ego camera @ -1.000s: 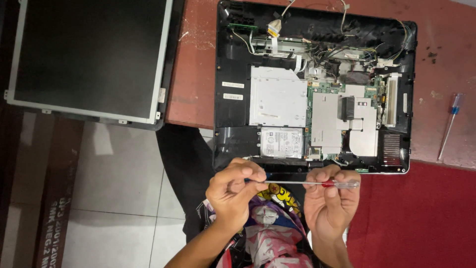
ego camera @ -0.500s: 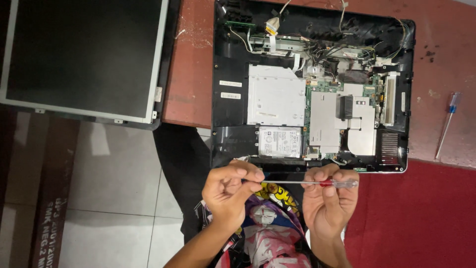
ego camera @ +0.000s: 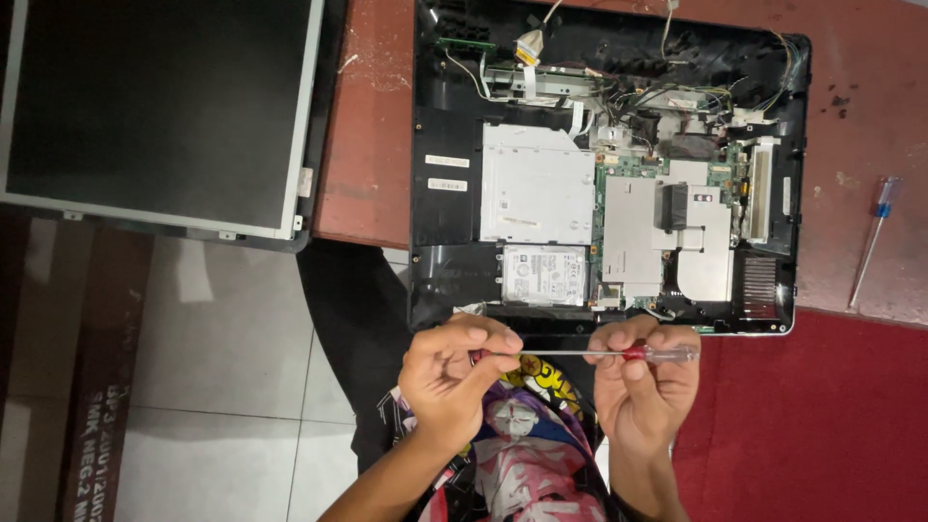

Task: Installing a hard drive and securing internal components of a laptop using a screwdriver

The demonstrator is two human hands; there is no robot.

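Screwdriver with a red-and-clear handle lies level between both hands, just below the near edge of the opened computer chassis; the right hand is closed around the handle end, and the left hand is pinched shut on the tip of the thin shaft. Inside the chassis sit a silver optical drive, a small hard drive, a green board under metal shields and loose wires along the far side. A detached screen panel overhangs the left end of the red-brown table, and a second, blue-handled screwdriver lies well apart on the right. Judged from here, the tip could slip from the pinch, or catch a wire or scratch the exposed board, and the overhanging panel could tip off if nudged
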